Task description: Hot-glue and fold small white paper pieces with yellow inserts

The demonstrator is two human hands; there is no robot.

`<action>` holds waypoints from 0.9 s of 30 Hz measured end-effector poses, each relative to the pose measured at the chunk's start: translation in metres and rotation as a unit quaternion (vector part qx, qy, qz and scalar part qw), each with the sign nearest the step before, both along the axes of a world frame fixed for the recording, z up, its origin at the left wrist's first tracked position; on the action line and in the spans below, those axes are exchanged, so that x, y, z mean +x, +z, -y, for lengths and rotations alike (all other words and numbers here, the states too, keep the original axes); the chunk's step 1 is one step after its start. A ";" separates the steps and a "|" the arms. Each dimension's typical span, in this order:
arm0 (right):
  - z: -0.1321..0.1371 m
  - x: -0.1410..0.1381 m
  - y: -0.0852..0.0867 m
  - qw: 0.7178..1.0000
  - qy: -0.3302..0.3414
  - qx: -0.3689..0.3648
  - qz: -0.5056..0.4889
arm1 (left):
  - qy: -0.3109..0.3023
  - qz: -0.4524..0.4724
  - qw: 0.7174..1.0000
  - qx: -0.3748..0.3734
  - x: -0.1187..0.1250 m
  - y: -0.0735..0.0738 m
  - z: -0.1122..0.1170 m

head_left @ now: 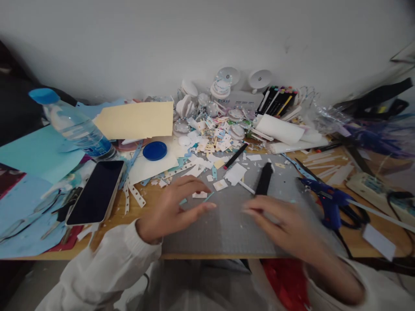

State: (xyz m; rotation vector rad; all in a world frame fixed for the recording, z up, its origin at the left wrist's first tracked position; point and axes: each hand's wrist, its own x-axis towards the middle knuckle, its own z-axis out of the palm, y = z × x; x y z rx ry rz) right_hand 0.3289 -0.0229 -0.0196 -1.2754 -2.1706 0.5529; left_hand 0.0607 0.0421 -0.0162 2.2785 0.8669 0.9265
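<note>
Over the grey cutting mat (223, 233) my left hand (177, 207) is held with thumb and fingers apart, and nothing shows between them. Small white and teal paper scraps (199, 195) lie just beyond its fingertips. My right hand (285, 224) is over the mat's right half, slightly blurred. Its thumb and fingertips are pressed together; whether a tiny thing is between them cannot be made out. Just past those fingers lies a black bar-shaped object (264, 178), beside a white stick (246, 187) and a white paper piece (235, 173).
A heap of paper cutouts (217, 136) lies at the back, before small white fans (260, 79) and markers (279, 101). Left are a water bottle (81, 129), phone (97, 192) and blue lid (154, 150). Right are a blue glue gun (330, 198) and power strip (379, 194).
</note>
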 end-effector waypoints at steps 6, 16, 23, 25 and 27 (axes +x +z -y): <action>-0.080 -0.057 -0.016 0.984 0.136 -0.113 -0.032 | -0.011 -0.020 0.999 -0.036 0.008 -0.011 -0.018; -0.078 -0.048 -0.036 0.958 0.074 -0.230 -0.154 | 0.003 0.083 0.988 -0.129 -0.002 -0.037 -0.023; -0.076 -0.054 -0.035 0.944 0.025 -0.219 -0.246 | 0.041 0.129 0.977 -0.163 -0.002 -0.039 -0.021; -0.075 -0.055 -0.036 0.944 0.023 -0.220 -0.246 | 0.042 0.145 0.973 -0.175 -0.001 -0.039 -0.020; -0.073 -0.056 -0.036 0.946 0.025 -0.226 -0.230 | 0.020 0.153 0.971 -0.181 -0.001 -0.038 -0.019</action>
